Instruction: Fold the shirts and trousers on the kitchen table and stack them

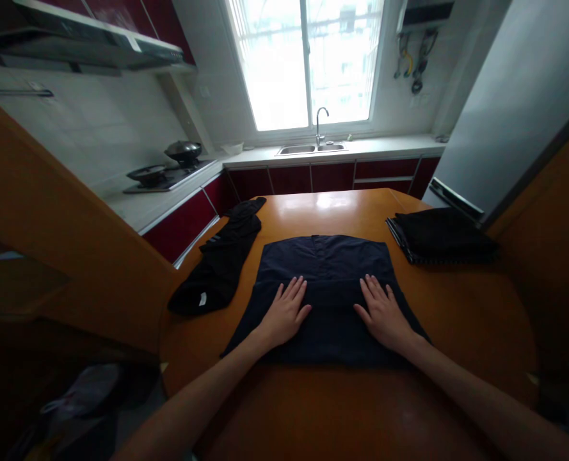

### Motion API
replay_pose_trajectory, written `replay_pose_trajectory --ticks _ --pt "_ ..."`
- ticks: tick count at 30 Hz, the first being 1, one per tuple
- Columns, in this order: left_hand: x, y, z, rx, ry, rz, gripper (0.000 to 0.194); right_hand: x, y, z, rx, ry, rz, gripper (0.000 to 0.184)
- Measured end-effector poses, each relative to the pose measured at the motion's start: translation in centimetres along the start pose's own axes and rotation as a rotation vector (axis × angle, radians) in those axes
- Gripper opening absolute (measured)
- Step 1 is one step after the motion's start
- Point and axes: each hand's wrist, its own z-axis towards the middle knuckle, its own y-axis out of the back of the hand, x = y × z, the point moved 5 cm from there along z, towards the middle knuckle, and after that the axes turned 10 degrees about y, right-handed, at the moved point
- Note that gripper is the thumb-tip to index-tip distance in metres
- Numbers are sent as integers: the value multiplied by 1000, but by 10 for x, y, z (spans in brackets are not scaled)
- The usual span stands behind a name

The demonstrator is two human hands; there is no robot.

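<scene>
A dark navy garment lies folded over itself on the wooden table in front of me. A fold edge runs across it, and the far part shows a seam down the middle; its exact kind I cannot tell. My left hand rests flat on its left half, fingers stretched forward over the fold. On the right half lies my right hand, also flat with its fingers extended. Neither hand grips the cloth.
The wooden table has rounded ends. To the left lies a crumpled black garment with a white label. A folded stack of black cloth sits at the right. Beyond are a sink, a stove and a fridge.
</scene>
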Motion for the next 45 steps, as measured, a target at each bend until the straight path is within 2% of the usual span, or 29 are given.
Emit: replay_pose_trajectory --ticks 3,6,8,10,13,15,17,19,22,26,30,33,35,39,41,45 --pt "-38 -4 -11 -3 -112 -11 62 36 1 -5 -15 95 33 67" --pt "-68 -15 -24 31 -188 5 67 71 -6 -13 30 212 95 71" --pt "-75 -19 -30 59 -187 10 67 81 -9 -20 71 221 118 71" --pt "-71 -17 -32 95 -171 -15 65 79 -7 -23 99 204 141 68" --pt "-45 2 -14 80 -137 -85 61 56 8 -11 54 169 190 61" --pt "-11 24 16 -5 -84 -114 55 24 24 13 -31 124 201 56" --pt "33 44 56 -86 16 -120 53 -18 39 48 -82 62 171 52" --pt "86 56 97 -82 216 -74 47 -65 45 86 -41 -70 94 47" --pt "146 63 144 -42 351 -37 47 -124 45 134 69 -202 18 43" --pt "193 57 176 74 454 -21 49 -167 36 166 182 -268 6 40" --pt "214 50 193 248 493 -71 47 -184 26 181 310 -265 45 37" --pt "219 46 201 354 479 -131 44 -188 22 189 385 -252 81 34" --pt "217 45 203 382 465 -171 42 -189 21 194 415 -257 93 35" --pt "208 46 203 325 433 -252 39 -184 23 200 444 -258 114 30" --pt "202 47 201 262 420 -284 38 -178 27 201 447 -247 125 25" --pt "192 60 190 94 415 -306 34 -166 46 196 385 -237 118 25"
